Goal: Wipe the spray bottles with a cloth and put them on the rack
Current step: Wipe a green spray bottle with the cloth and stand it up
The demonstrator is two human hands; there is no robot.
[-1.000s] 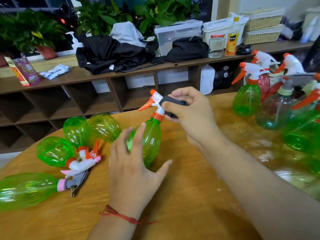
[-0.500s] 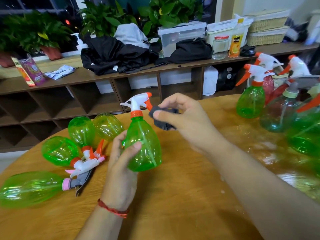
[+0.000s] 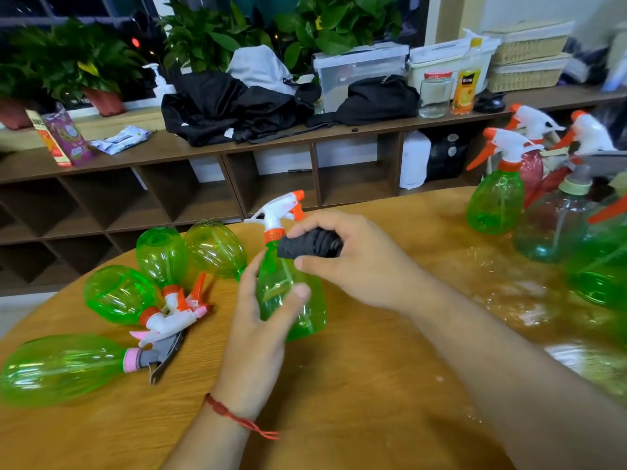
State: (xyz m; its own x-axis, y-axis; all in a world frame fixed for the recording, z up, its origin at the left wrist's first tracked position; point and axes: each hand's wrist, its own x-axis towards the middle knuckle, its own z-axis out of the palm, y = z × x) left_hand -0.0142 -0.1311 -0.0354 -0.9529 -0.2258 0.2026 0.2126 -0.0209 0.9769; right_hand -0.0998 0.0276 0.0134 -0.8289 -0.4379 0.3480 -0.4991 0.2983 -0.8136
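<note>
My left hand (image 3: 258, 320) curls round the body of a green spray bottle (image 3: 302, 303), held upright over the desk (image 3: 339, 408). My right hand (image 3: 359, 262) pinches a bunched dark cloth (image 3: 308, 247) against the bottle's shoulder, just under the orange collar. A second ago the cloth was on the trigger head and the left hand lay open beside the bottle, so wiping has probably moved on to the body. Lying bottles (image 3: 118, 293) crowd the desk's left edge and standing bottles (image 3: 495, 205) the right. Bare wood between them leaves working room.
</note>
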